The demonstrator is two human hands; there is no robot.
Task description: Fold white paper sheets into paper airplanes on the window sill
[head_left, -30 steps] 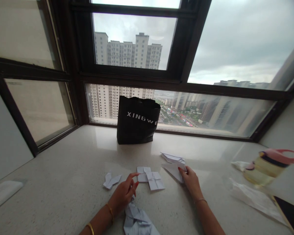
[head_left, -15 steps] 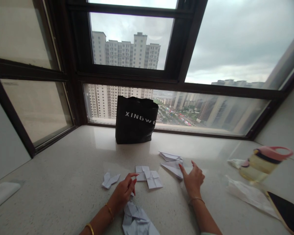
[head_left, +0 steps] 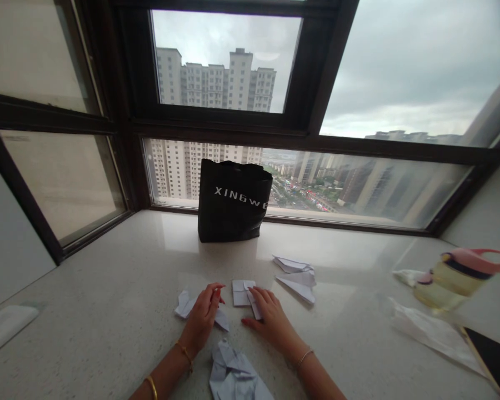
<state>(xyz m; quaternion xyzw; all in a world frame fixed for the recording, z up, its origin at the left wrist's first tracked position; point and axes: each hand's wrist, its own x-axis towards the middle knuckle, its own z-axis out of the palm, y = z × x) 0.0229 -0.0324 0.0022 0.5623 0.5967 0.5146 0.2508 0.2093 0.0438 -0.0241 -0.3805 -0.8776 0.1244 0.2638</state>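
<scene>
My left hand (head_left: pixel 202 319) rests on the stone counter (head_left: pixel 108 289) with its fingers curled, their tips touching a small folded white paper (head_left: pixel 185 304). Lying flat, my right hand (head_left: pixel 270 319) has its fingers stretched over a folded square paper (head_left: pixel 241 291). Two paper planes (head_left: pixel 298 278) sit just right of that hand. A crumpled white sheet (head_left: pixel 235 378) lies between my wrists, near the front edge.
A black bag (head_left: pixel 233 200) with white letters stands at the back by the window. At the right are a yellow bottle with a pink lid (head_left: pixel 458 275), white wrapping paper (head_left: pixel 433 333) and a dark flat object (head_left: pixel 494 358). A white flat object (head_left: pixel 6 325) lies far left.
My right hand left the paper planes and moved left onto the folded square paper. My left hand slid forward onto the small folded paper.
</scene>
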